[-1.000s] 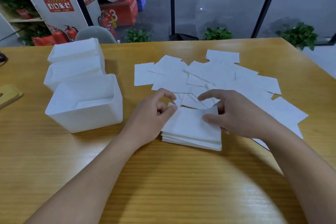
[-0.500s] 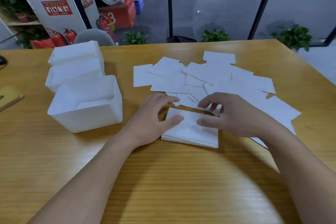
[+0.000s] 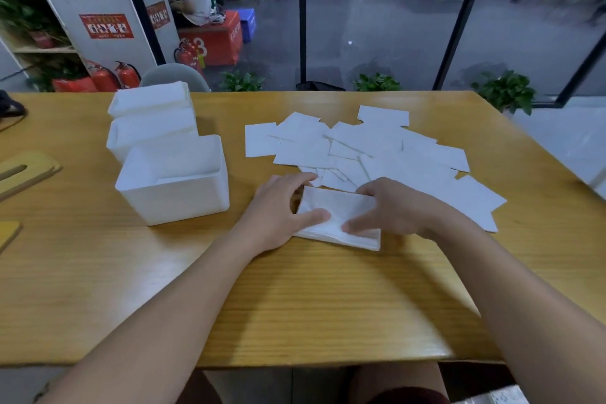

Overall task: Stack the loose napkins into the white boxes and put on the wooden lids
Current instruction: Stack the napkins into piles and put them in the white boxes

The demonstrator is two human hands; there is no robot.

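A small stack of white napkins (image 3: 337,210) lies on the wooden table in front of me. My left hand (image 3: 278,207) grips its left side, thumb on top and fingers curled round the far edge. My right hand (image 3: 393,207) grips its right side the same way. Behind the stack, several loose napkins (image 3: 377,147) lie scattered. Three white boxes stand in a row at the left: the nearest box (image 3: 173,203) holds a few napkins low inside, while the middle box (image 3: 151,134) and the far box (image 3: 147,98) are full of napkins.
Wooden lids (image 3: 26,170) lie at the table's left edge. The table's front edge (image 3: 295,361) is close to me. Beyond the far edge are a grey chair back (image 3: 173,75), potted plants and a glass wall.
Both hands have closed in on the stack, thumbs sliding toward its middle, and its top napkin now bulges between them. The stack stays in the same spot.
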